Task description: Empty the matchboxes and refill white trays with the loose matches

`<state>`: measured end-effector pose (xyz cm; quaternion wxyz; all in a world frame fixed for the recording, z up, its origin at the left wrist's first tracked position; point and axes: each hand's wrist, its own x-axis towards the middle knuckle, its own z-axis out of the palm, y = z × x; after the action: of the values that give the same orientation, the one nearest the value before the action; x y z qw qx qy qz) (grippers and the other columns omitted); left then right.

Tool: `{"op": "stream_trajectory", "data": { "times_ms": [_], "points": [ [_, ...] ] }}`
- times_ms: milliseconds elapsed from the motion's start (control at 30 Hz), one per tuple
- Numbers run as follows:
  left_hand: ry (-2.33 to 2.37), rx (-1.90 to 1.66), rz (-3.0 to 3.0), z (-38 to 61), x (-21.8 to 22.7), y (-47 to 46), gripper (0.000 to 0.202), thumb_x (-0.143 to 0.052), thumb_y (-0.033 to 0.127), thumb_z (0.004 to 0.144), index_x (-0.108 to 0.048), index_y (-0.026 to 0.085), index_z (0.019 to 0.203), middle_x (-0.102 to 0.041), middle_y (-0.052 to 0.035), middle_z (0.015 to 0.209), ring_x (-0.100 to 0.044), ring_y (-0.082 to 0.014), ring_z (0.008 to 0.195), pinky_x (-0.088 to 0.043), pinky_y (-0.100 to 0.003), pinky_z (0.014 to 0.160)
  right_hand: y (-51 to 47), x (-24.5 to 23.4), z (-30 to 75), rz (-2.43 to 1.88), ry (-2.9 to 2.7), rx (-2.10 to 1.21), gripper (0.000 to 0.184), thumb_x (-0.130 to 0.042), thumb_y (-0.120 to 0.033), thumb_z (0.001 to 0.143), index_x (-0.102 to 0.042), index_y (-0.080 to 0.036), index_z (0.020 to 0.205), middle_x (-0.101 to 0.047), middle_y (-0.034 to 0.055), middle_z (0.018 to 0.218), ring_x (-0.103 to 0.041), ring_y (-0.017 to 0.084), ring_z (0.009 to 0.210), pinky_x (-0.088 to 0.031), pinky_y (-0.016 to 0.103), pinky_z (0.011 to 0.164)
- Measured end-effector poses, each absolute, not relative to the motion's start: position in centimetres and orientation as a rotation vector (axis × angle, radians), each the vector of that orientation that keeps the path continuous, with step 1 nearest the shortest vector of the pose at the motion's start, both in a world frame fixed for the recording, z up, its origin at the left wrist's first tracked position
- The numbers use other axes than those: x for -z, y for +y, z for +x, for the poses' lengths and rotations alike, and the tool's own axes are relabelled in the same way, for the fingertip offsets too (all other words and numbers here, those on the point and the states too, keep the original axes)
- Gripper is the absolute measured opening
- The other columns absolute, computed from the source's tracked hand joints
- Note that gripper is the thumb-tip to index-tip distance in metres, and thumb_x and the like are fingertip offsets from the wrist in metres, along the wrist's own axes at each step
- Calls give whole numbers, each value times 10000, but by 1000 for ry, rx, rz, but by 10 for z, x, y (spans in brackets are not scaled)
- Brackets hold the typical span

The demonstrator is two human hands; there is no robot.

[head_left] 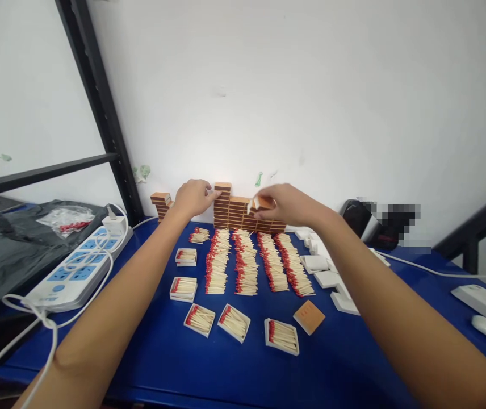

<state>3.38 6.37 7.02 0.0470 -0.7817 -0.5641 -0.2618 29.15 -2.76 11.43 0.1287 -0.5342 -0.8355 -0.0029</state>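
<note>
My right hand (288,203) is closed around an orange matchbox (264,202), whose white end faces left, just in front of the row of stacked matchbox sleeves (221,210). At the tallest stack, my left hand (194,196) has its fingers stretched out, with a fingertip at the upper left side. Behind the left wrist is another, shorter stack (162,199). Red-headed matches (217,267) lie in several long rows before the stacks. Nearer to me are white trays filled with matches (281,336) and a flat orange matchbox sleeve (309,317).
White empty-looking trays (328,278) are heaped at right, partly behind my right forearm. A power strip (76,267) with looping white cables stands at left beside black plastic. The wall closes off the back; a black shelf post (102,113) rises at left.
</note>
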Motion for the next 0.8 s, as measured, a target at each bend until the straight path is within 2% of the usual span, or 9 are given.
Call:
{"op": "stream_trajectory", "data": {
  "times_ms": [167,300,367,500,600,800],
  "points": [
    [-1713,733,-2376,38,-64,63,430,-581,571,992,-795,205,1064,-797,-130,1105,-719,-316,1011,-550,-437,871,42,-112,268,-1650,-2382,269,187,-792,-294,879,-627,-207,866,-691,98,971,-568,218,796,-364,360,675],
    [-1702,711,-2381,39,-59,67,439,-574,578,998,-797,203,1053,-790,-139,1087,-713,-313,1008,-552,-444,870,59,-102,260,-1669,-2374,286,188,-811,-272,862,-669,-190,953,-703,125,993,-595,250,830,-373,369,684],
    [-1698,721,-2385,39,-57,69,449,-574,586,997,-796,199,1050,-785,-143,1086,-711,-315,1001,-552,-453,875,61,-96,260,-1653,-2361,297,265,-814,-293,865,-674,-184,1062,-710,137,1055,-612,271,888,-389,374,710],
    [-1691,722,-2400,38,-55,72,476,-579,611,990,-797,189,1021,-775,-157,1073,-706,-324,987,-550,-461,868,62,-85,265,-1539,-2249,334,540,-856,-335,823,-600,-186,1274,-704,143,1175,-613,307,1008,-411,377,763],
    [-1688,714,-2407,39,-55,71,489,-577,626,990,-795,189,1024,-775,-156,1078,-706,-324,991,-549,-454,860,62,-79,269,-1487,-2155,328,535,-857,-321,816,-593,-182,1260,-699,141,1162,-611,300,989,-417,376,766],
    [-1716,709,-2410,40,-57,67,432,-606,579,981,-793,193,1034,-777,-156,1094,-706,-333,1019,-552,-464,873,61,-74,270,-1381,-2092,268,199,-787,-283,876,-651,-210,1001,-675,117,1085,-593,289,990,-442,392,812]
  ]
}}
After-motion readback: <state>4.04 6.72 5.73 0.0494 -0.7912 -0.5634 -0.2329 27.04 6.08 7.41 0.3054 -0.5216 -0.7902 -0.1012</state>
